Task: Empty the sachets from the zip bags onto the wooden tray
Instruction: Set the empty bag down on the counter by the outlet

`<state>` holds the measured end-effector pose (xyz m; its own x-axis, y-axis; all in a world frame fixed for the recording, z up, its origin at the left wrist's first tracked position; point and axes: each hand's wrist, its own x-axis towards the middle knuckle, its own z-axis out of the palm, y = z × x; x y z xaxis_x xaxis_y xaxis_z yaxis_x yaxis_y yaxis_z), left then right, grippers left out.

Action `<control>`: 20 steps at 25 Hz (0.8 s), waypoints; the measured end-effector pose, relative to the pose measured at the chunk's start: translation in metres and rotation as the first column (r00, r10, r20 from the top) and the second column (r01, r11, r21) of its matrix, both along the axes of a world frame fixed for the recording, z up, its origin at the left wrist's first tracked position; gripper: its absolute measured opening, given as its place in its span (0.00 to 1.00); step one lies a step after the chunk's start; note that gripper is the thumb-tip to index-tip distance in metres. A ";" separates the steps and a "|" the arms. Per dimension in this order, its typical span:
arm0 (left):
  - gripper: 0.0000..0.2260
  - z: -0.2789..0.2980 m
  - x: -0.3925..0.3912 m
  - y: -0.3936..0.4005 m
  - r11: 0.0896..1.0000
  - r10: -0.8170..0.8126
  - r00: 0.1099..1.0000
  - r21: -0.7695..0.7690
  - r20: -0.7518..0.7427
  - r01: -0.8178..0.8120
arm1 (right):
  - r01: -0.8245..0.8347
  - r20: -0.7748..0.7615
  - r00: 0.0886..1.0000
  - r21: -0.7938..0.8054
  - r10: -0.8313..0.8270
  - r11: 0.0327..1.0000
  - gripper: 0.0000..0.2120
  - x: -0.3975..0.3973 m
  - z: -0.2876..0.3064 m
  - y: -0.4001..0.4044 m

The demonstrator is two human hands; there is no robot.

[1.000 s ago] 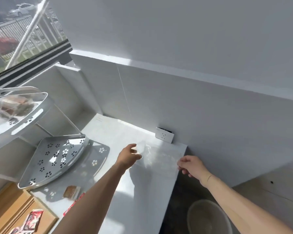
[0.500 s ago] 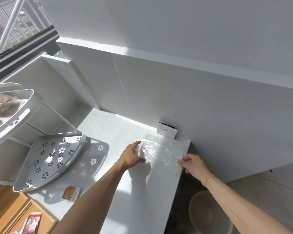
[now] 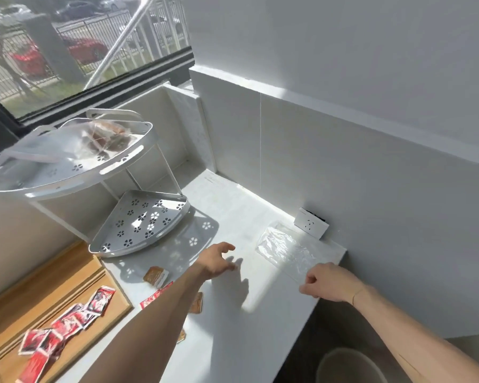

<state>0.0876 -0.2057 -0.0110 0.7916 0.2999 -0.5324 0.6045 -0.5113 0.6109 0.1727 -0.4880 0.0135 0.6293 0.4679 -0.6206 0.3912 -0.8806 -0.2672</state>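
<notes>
An empty clear zip bag (image 3: 285, 248) lies flat on the white counter near the wall socket. My left hand (image 3: 215, 259) hovers left of it, fingers loose, holding nothing. My right hand (image 3: 328, 283) sits at the bag's near corner by the counter edge with fingers curled; whether it pinches the bag is unclear. The wooden tray (image 3: 39, 297) at lower left carries several red sachets (image 3: 64, 327). Brown sachets (image 3: 155, 276) and a red one (image 3: 152, 298) lie on the counter beside my left forearm. Another zip bag with brown sachets (image 3: 105, 136) rests on the rack's top shelf.
A white two-tier corner rack (image 3: 141, 222) stands on the counter's left part under the window. A white socket block (image 3: 310, 223) leans against the wall. Below the counter's right edge stands a round bin (image 3: 349, 366).
My left hand has let go of the flat bag and drawn back to the left. The view has swung left, bringing the tray and rack into sight.
</notes>
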 end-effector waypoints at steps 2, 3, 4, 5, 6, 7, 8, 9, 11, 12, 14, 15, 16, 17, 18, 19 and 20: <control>0.25 0.004 -0.023 0.015 0.998 0.055 0.998 0.015 0.008 -0.055 | -0.104 0.012 0.995 0.029 0.103 0.994 0.14 -0.003 0.010 0.023; 0.24 0.006 -0.038 0.024 0.996 0.082 0.997 0.038 0.015 -0.082 | -0.153 0.021 0.988 0.054 0.152 0.987 0.13 -0.005 0.013 0.037; 0.23 0.009 -0.052 0.032 0.993 0.100 0.995 0.067 0.009 -0.101 | -0.190 0.029 0.982 0.080 0.188 0.979 0.12 -0.007 0.015 0.051; 0.23 0.012 -0.066 0.040 0.989 0.119 0.993 0.089 0.003 -0.119 | -0.221 0.035 0.975 0.101 0.219 0.970 0.11 -0.009 0.016 0.065; 0.23 0.013 -0.081 0.046 0.985 0.143 0.990 0.102 -0.010 -0.142 | -0.254 0.037 0.967 0.112 0.252 0.961 0.10 -0.011 0.017 0.079; 0.23 0.015 -0.095 0.052 0.979 0.168 0.986 0.115 -0.013 -0.165 | -0.288 0.039 0.958 0.123 0.286 0.950 0.09 -0.013 0.016 0.093; 0.24 0.018 -0.110 0.059 0.971 0.205 0.979 0.129 -0.017 -0.202 | -0.331 0.041 0.944 0.130 0.328 0.935 0.08 -0.015 0.015 0.108; 0.24 0.021 -0.125 0.064 0.961 0.244 0.969 0.136 -0.023 -0.239 | -0.371 0.044 0.929 0.134 0.368 0.919 0.08 -0.018 0.015 0.122; 0.24 0.030 -0.151 0.072 0.943 0.305 0.951 0.152 -0.050 -0.295 | -0.451 0.054 0.892 0.129 0.448 0.883 0.09 -0.024 0.018 0.150; 0.24 0.034 -0.162 0.078 0.937 0.323 0.945 0.164 -0.060 -0.309 | -0.491 0.067 0.871 0.116 0.486 0.864 0.10 -0.026 0.021 0.164; 0.24 0.047 -0.183 0.092 0.927 0.347 0.935 0.180 -0.073 -0.330 | -0.576 0.099 0.816 0.080 0.569 0.813 0.14 -0.026 0.035 0.194; 0.24 0.058 -0.190 0.102 0.926 0.340 0.937 0.197 -0.074 -0.321 | -0.608 0.121 0.793 0.074 0.598 0.791 0.15 -0.023 0.046 0.210; 0.24 0.071 -0.196 0.114 0.925 0.329 0.942 0.227 -0.071 -0.306 | -0.632 0.154 0.772 0.075 0.617 0.771 0.15 -0.019 0.061 0.225; 0.23 0.085 -0.200 0.126 0.922 0.313 0.948 0.260 -0.061 -0.288 | -0.650 0.204 0.753 0.083 0.625 0.756 0.15 -0.015 0.078 0.239; 0.22 0.103 -0.202 0.139 0.915 0.305 0.951 0.291 -0.043 -0.280 | -0.666 0.274 0.732 0.095 0.624 0.739 0.15 -0.009 0.097 0.254; 0.22 0.122 -0.202 0.151 0.906 0.298 0.954 0.321 -0.017 -0.277 | -0.679 0.350 0.710 0.110 0.611 0.726 0.14 -0.002 0.118 0.267; 0.21 0.142 -0.199 0.161 0.895 0.289 0.957 0.349 0.015 -0.276 | -0.684 0.420 0.693 0.127 0.586 0.718 0.13 0.004 0.139 0.279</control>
